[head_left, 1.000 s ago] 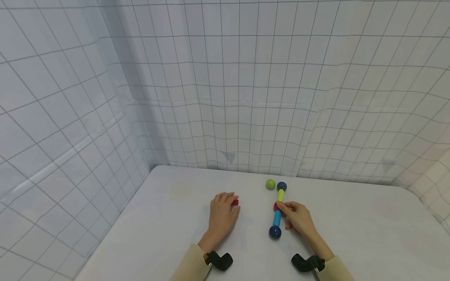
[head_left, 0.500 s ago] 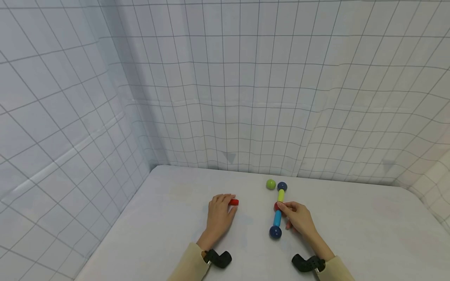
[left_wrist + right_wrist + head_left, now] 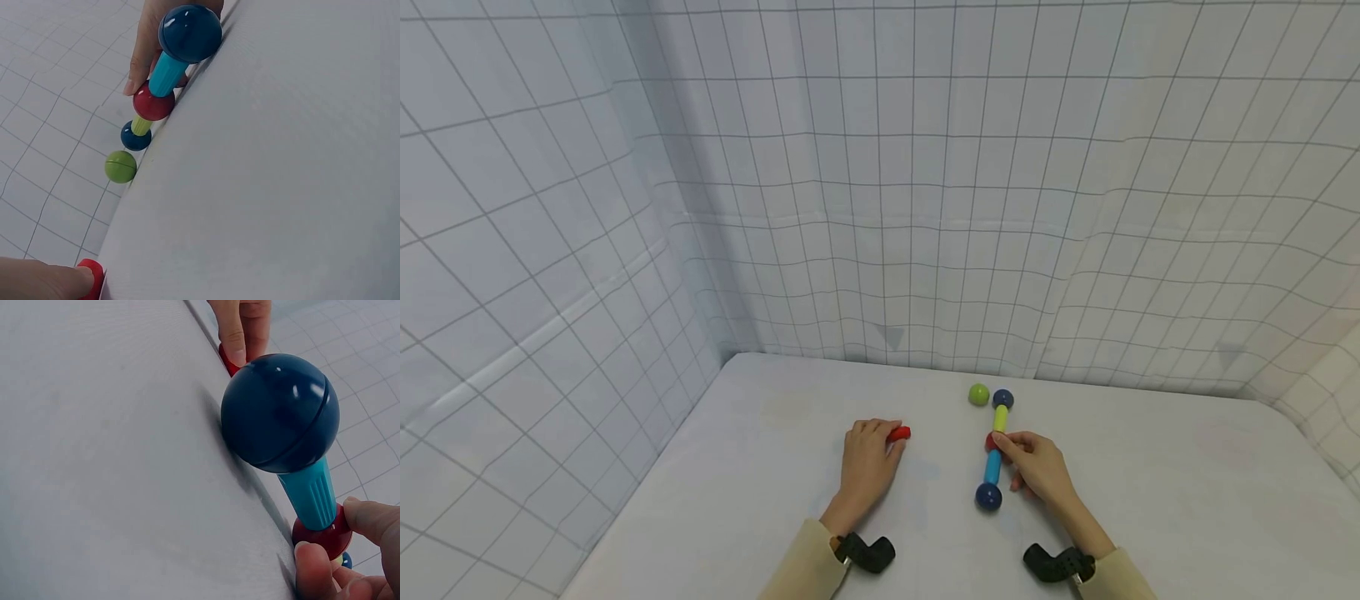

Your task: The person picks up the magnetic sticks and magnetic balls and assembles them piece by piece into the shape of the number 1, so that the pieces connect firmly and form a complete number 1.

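Head view: right hand (image 3: pixel 1037 468) pinches the red ball (image 3: pixel 990 441); left hand (image 3: pixel 868 461) seemingly holds a red piece (image 3: pixel 899 432).

Both forearms wear beige sleeves (image 3: pixel 801 562), each wrist carrying a black strapped camera mount (image 3: pixel 867 552).

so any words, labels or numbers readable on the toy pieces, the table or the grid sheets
None: no text, number or logo shows in any view.
Rod-and-ball chain: plain colours only.
Green ball and red piece: unmarked.
Grid sheets: lines only.
Table: bare.
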Demonstrator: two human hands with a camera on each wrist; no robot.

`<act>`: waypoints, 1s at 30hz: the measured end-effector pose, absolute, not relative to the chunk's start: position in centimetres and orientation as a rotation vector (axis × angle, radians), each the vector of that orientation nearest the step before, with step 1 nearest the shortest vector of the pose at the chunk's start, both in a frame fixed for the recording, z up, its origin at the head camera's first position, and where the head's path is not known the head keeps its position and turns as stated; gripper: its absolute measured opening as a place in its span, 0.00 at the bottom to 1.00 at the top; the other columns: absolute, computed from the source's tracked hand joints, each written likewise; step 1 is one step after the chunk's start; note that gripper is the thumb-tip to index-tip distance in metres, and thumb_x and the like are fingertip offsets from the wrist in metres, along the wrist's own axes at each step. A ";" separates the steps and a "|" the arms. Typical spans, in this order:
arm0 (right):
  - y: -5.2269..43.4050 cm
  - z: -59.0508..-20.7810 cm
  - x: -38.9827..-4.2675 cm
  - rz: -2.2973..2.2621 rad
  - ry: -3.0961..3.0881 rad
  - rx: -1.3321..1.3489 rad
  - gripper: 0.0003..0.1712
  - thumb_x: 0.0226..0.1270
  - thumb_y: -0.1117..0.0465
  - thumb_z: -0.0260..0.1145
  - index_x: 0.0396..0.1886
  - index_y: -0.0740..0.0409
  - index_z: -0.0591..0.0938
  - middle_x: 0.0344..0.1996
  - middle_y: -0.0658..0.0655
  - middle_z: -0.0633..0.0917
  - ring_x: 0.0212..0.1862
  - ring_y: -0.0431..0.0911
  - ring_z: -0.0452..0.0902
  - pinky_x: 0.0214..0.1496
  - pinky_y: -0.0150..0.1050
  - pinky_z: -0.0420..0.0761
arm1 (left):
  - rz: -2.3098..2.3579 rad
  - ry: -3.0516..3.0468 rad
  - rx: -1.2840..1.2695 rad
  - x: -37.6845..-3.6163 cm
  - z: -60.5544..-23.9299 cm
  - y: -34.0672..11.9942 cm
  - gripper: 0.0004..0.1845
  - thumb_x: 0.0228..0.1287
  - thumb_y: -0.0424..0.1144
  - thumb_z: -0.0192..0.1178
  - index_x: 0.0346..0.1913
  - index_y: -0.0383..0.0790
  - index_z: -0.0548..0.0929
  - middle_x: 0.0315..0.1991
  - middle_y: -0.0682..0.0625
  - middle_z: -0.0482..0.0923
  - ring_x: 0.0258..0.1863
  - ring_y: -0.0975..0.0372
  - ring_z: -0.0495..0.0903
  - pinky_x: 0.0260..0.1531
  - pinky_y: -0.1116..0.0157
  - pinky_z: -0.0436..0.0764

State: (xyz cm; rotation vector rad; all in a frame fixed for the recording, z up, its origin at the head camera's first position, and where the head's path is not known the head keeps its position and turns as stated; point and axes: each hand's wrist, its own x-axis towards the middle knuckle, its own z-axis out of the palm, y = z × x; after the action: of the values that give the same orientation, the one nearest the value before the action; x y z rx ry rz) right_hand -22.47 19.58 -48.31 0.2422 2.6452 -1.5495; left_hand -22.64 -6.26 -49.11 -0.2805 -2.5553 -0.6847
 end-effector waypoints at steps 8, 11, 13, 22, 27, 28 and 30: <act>19.6 -48.3 -22.5 -1.557 2.638 0.247 0.33 0.58 0.36 0.60 0.49 0.59 0.78 0.27 0.52 0.80 0.12 0.41 0.71 0.11 0.32 0.65 | -0.574 -2.535 -0.219 -22.4 -49.0 -6.2 0.11 0.55 0.43 0.65 0.40 0.43 0.86 0.33 0.50 0.82 0.35 0.56 0.74 0.37 0.61 0.70; 19.6 -48.2 -22.4 -1.561 2.635 0.247 0.33 0.58 0.36 0.60 0.49 0.60 0.78 0.27 0.52 0.80 0.12 0.41 0.71 0.11 0.32 0.65 | -0.542 -2.541 -0.208 -22.2 -48.7 -6.1 0.10 0.54 0.42 0.66 0.38 0.42 0.87 0.30 0.49 0.82 0.33 0.57 0.72 0.34 0.62 0.69; 19.5 -48.2 -22.4 -1.565 2.632 0.245 0.33 0.58 0.37 0.60 0.49 0.60 0.78 0.27 0.52 0.80 0.12 0.41 0.71 0.11 0.32 0.65 | -0.533 -2.553 -0.212 -22.0 -48.5 -6.0 0.10 0.53 0.41 0.67 0.37 0.42 0.87 0.28 0.49 0.81 0.32 0.57 0.71 0.32 0.63 0.69; 19.5 -48.1 -22.3 -1.556 2.642 0.239 0.32 0.59 0.37 0.60 0.49 0.60 0.78 0.27 0.52 0.80 0.12 0.41 0.71 0.11 0.32 0.66 | -0.578 -2.569 -0.286 -21.4 -48.3 -5.4 0.09 0.49 0.36 0.69 0.34 0.37 0.85 0.25 0.48 0.73 0.28 0.58 0.68 0.29 0.65 0.67; 19.5 -48.1 -22.3 -1.551 2.648 0.239 0.32 0.59 0.37 0.60 0.49 0.60 0.78 0.26 0.52 0.80 0.12 0.41 0.71 0.11 0.32 0.66 | -0.625 -2.605 -0.289 -21.2 -48.1 -5.1 0.07 0.49 0.35 0.68 0.33 0.37 0.86 0.25 0.48 0.75 0.27 0.59 0.69 0.30 0.65 0.68; 19.5 -48.1 -22.4 -1.551 2.648 0.238 0.32 0.59 0.37 0.60 0.49 0.60 0.78 0.26 0.52 0.80 0.12 0.41 0.71 0.11 0.32 0.66 | -0.638 -2.622 -0.286 -21.1 -48.0 -5.1 0.07 0.48 0.35 0.68 0.32 0.38 0.86 0.25 0.49 0.75 0.27 0.59 0.70 0.29 0.65 0.69; 19.5 -48.1 -22.4 -1.549 2.648 0.238 0.32 0.59 0.37 0.60 0.49 0.60 0.78 0.26 0.52 0.80 0.12 0.41 0.71 0.11 0.32 0.66 | -0.681 -2.660 -0.279 -20.9 -47.8 -5.0 0.07 0.48 0.36 0.68 0.32 0.39 0.86 0.25 0.50 0.76 0.27 0.60 0.71 0.28 0.66 0.69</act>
State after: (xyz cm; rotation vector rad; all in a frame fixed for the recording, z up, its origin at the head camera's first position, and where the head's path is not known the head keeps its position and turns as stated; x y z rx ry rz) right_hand -22.38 19.49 -48.12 0.2377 2.6484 -1.5487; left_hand -20.94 -5.00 -47.83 -0.2788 -2.6604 -0.6812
